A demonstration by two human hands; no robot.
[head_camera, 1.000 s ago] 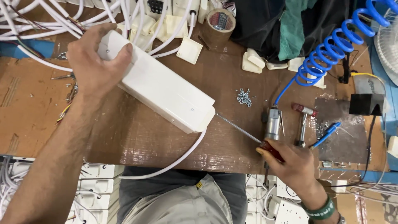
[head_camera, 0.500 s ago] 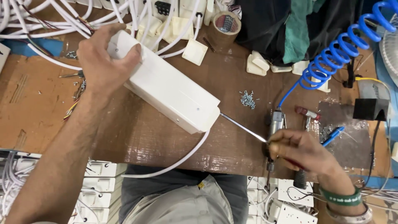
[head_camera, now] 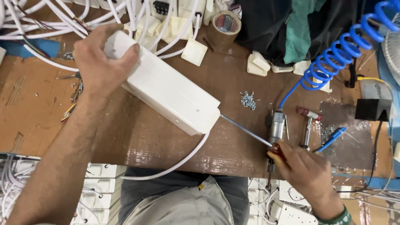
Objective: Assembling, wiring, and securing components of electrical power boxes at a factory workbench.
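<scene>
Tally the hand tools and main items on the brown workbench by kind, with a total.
Long white plastic power-strip box, held by left hand: 1
Red-handled screwdriver, held by right hand: 1
Brown packing tape roll: 1
Blue coiled air hose: 1
Blue pen: 1
Total: 5
</scene>
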